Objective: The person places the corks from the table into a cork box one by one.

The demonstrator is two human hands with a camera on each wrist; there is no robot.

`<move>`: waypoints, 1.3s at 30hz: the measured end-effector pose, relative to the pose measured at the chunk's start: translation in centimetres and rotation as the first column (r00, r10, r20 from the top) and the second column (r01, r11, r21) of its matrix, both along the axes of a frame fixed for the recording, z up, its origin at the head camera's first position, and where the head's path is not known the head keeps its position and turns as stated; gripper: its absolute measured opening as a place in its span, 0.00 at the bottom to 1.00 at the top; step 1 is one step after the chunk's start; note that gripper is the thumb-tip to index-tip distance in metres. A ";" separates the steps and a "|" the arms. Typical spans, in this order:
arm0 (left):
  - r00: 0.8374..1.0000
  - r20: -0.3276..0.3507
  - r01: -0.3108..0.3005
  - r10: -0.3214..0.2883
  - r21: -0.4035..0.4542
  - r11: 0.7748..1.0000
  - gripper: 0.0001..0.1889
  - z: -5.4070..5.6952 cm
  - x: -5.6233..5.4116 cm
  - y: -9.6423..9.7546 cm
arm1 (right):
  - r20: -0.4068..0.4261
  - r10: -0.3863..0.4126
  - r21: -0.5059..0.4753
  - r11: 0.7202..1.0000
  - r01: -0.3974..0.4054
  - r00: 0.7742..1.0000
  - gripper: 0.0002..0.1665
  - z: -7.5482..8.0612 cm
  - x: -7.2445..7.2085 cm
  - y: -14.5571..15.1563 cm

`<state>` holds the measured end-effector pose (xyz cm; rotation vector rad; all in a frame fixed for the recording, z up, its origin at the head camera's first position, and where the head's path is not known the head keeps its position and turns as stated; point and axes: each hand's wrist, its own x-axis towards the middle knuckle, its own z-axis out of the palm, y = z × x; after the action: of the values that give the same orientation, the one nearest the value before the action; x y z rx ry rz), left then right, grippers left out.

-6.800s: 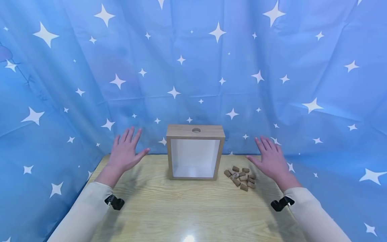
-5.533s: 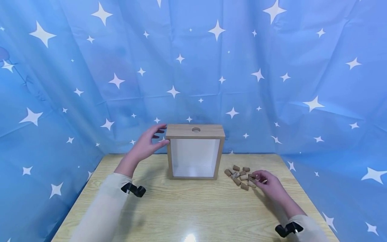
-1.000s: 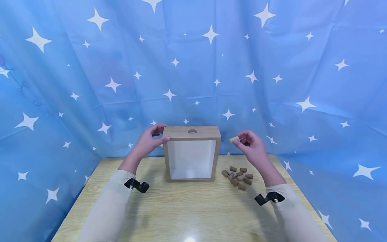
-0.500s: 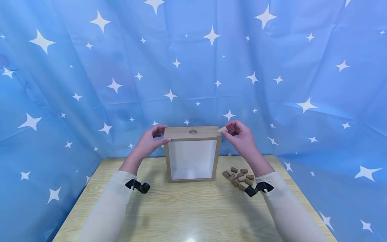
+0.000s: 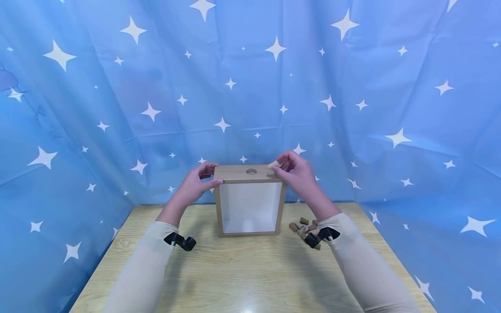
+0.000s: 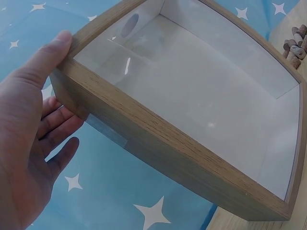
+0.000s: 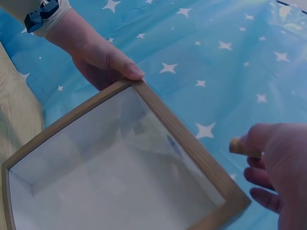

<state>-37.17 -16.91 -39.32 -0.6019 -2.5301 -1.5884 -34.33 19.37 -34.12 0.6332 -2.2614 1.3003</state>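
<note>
A wooden shadow box (image 5: 250, 204) with a clear front and white inside stands upright on the table. A round hole (image 5: 251, 171) is cut in its top. My left hand (image 5: 192, 184) grips the box's upper left corner, thumb on the front frame and fingers behind, as the left wrist view also shows. Between thumb and fingertips my right hand (image 5: 299, 174) pinches a wine cork (image 5: 274, 164), held above the right end of the box's top. In the right wrist view the cork (image 7: 244, 147) sticks out past the thumb. Several more corks (image 5: 303, 221) lie right of the box, partly hidden by the right wrist.
The light wood table (image 5: 235, 269) ends at a blue curtain (image 5: 250, 87) with white stars, close behind the box. A black camera mount (image 5: 322, 237) on the right wrist hangs over the cork pile; another mount (image 5: 181, 241) sits on the left wrist.
From the cork pile, my right hand has picked up a cork and carried it up and left over the box's top. My left hand has moved from open beside the box to gripping its corner.
</note>
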 end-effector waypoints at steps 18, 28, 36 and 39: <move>1.000 -0.008 -0.005 0.004 -0.004 1.000 0.41 0.0 0.1 0.3 | -0.003 0.020 0.159 0.987 -0.019 1.000 0.13 0.5 -0.9 -3.6; 1.000 0.010 0.005 -0.005 0.001 1.000 0.40 0.3 0.3 0.0 | -0.101 0.020 0.334 0.942 0.015 0.995 0.12 0.5 -1.4 -4.6; 1.000 0.003 0.011 -0.011 -0.003 1.000 0.41 0.3 0.1 0.0 | -0.066 -0.020 0.391 0.920 0.044 0.998 0.13 0.7 -1.4 -4.9; 1.000 0.004 0.010 -0.010 0.001 1.000 0.41 0.2 0.1 0.1 | -0.045 -0.025 0.408 0.912 0.041 0.999 0.13 0.8 -1.4 -5.0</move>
<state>-37.10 -16.81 -39.10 -0.6125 -2.5329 -1.5950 -35.77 14.40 -33.35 0.7483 -2.5199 0.7882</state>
